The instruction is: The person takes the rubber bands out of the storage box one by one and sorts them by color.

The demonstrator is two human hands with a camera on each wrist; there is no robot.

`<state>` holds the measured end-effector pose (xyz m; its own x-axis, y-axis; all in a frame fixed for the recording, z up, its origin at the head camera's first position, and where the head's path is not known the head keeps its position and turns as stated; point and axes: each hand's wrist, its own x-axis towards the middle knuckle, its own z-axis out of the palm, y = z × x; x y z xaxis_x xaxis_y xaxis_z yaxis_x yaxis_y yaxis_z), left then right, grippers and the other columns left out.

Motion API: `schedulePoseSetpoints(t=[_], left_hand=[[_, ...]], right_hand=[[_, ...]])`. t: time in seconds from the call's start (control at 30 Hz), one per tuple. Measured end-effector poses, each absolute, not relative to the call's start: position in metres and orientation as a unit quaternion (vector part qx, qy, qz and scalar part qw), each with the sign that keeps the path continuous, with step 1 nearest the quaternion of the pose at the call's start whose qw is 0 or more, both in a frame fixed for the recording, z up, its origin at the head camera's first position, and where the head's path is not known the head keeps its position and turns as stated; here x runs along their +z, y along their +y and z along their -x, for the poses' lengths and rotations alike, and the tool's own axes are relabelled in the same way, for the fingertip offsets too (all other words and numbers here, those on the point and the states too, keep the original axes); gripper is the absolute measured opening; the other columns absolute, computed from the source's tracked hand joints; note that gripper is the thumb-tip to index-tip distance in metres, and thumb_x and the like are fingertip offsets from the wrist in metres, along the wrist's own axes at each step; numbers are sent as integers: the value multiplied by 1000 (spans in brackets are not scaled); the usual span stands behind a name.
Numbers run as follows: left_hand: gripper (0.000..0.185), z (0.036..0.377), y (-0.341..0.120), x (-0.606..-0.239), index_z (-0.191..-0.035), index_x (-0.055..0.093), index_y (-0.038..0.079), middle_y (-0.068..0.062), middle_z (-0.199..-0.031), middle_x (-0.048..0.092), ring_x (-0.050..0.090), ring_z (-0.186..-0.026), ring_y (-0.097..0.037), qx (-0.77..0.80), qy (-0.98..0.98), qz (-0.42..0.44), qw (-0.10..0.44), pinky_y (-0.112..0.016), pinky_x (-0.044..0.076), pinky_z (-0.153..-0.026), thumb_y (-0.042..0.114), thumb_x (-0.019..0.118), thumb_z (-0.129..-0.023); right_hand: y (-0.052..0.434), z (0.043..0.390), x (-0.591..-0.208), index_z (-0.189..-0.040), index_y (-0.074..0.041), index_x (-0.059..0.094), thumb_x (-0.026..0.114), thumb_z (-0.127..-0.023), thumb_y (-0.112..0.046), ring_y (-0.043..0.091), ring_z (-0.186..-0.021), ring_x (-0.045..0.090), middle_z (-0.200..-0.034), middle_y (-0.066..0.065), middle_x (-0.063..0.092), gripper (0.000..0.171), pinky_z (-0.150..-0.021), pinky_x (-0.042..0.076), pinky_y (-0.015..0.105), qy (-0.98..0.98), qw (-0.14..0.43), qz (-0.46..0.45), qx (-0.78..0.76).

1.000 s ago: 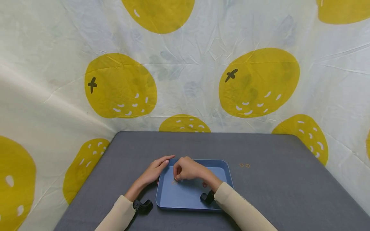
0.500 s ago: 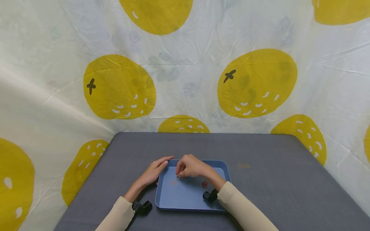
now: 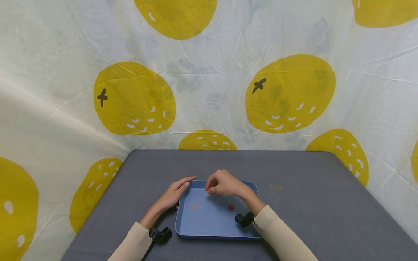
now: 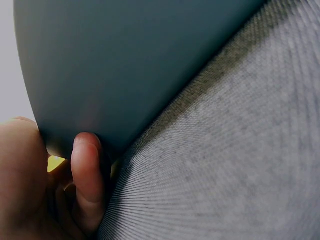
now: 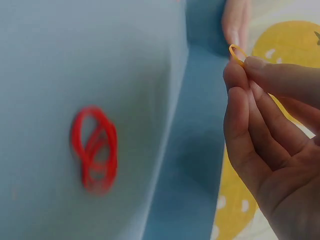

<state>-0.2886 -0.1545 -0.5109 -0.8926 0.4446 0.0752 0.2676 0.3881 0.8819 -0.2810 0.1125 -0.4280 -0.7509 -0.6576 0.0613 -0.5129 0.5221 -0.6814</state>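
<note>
Two hands are at a blue tray [image 3: 212,224] on a grey table [image 3: 310,217]. The right hand [image 3: 225,184] is above the far part of the tray and pinches a small yellow band [image 5: 236,52] between thumb and fingertips, held up off the tray floor. Red bands [image 5: 95,148] lie in a little heap on the tray floor, and near the left side lies something pale orange [image 3: 195,207], maybe another band. The left hand [image 3: 174,194] rests at the tray's left rim, fingers relaxed, a thumb [image 4: 88,175] touching the wall. Two more yellow bands [image 3: 275,187] lie on the table right of the tray
</note>
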Motion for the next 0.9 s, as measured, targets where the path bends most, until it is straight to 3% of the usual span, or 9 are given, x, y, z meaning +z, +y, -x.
schedulePoseSetpoints(t=[0.2,0.27,0.33,0.43,0.5,0.9], left_hand=[[44,289,-155,-511,-153,53,23,-17,-145,59,48,-37,-14,510,829,-212,87,-36,47,-36,38,43,-112],[44,289,-154,-511,-152,54,23,-15,-148,58,57,-53,-7,506,831,-214,80,-35,48,-39,38,44,-112],[43,289,-154,-511,-152,55,23,-14,-149,57,57,-56,-5,502,833,-217,76,-36,48,-40,38,44,-112],[43,288,-155,-511,-152,54,23,-15,-149,57,57,-52,-7,504,832,-221,77,-36,48,-39,37,44,-112],[44,288,-155,-511,-153,53,22,-15,-149,57,47,-37,-15,504,830,-222,83,-37,47,-36,37,43,-113],[44,286,-154,-508,-153,52,19,-17,-150,55,45,-35,-18,516,824,-222,82,-36,45,-35,33,43,-113]], right_hand=[[133,280,-422,-94,-4,81,74,-94,-7,11,-72,72,-85,2,79,8,-65,58,23,863,100,328,-370],[140,280,-420,-94,-4,81,74,-95,-8,16,-74,73,-87,4,79,8,-66,58,23,862,98,323,-378],[147,279,-418,-93,-5,80,75,-95,-10,20,-76,74,-88,5,79,8,-66,58,24,861,93,319,-385],[158,278,-414,-92,-8,80,75,-95,-10,22,-78,75,-89,4,79,7,-69,59,24,860,87,312,-394],[164,276,-411,-92,-8,80,75,-95,-10,22,-79,76,-89,3,79,6,-70,60,23,860,84,305,-400],[215,269,-402,-99,-3,80,74,-95,-8,35,-88,77,-94,11,79,9,-75,60,22,870,60,270,-408]])
